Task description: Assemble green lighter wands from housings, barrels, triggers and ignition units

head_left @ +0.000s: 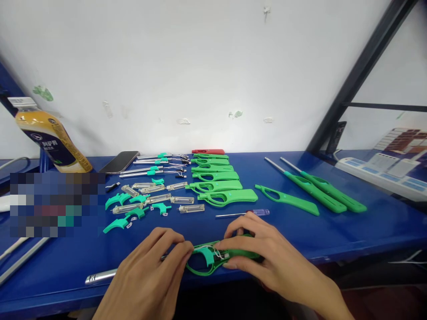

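At the table's front edge lies an opened green utility lighter [201,272], its inside facing up. A teal trigger [208,256] sits in it, and thin white wires [218,252] run just behind the trigger. My left hand [150,266] pinches the lighter's front end, where a silver metal tube [102,276] sticks out to the left. Thumb and fingers of my right hand [263,249] close round the handle by the wires, covering much of it. Just beyond the right hand rests a screwdriver [258,212] with a purple, see-through handle.
Several green lighter shells [230,195] and a red one [208,152] form a column. Left of them lie clear fuel tanks [191,208], teal triggers [115,225] and metal tubes with wires [143,171]. Assembled lighters [316,191] lie right. A phone [120,162] and bottle [53,142] stand back left.
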Tool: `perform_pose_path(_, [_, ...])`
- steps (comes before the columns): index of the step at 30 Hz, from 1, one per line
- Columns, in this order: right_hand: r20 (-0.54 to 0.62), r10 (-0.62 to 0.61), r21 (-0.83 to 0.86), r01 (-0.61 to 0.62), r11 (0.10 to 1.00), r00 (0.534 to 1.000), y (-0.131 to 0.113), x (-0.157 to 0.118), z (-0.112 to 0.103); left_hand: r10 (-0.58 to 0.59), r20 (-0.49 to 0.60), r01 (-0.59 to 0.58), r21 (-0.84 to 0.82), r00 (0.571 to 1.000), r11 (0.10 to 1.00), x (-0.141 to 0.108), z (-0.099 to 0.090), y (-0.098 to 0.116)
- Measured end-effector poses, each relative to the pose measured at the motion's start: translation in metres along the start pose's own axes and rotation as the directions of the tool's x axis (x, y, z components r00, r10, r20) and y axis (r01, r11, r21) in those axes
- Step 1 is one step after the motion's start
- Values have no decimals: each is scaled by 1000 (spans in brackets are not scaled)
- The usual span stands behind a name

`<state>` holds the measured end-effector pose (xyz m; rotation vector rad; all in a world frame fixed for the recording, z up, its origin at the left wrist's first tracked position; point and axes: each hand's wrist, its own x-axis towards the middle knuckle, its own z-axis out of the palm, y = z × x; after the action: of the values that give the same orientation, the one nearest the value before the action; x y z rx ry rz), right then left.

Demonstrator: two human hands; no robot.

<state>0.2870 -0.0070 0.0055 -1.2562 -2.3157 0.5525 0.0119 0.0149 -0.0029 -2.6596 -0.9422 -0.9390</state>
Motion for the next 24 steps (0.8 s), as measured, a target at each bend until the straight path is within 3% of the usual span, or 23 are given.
perform_pose_path(5, [-6,3,3,-3,1000,1000,-2,-1,0,2,-26,-3,-9,1000,1000,2,-2,2])
perform_pose_path(24, [-55,15,-37,-17,999,998,-1,-4,3,23,130,-21,-13,991,1000,-4,-7,-2])
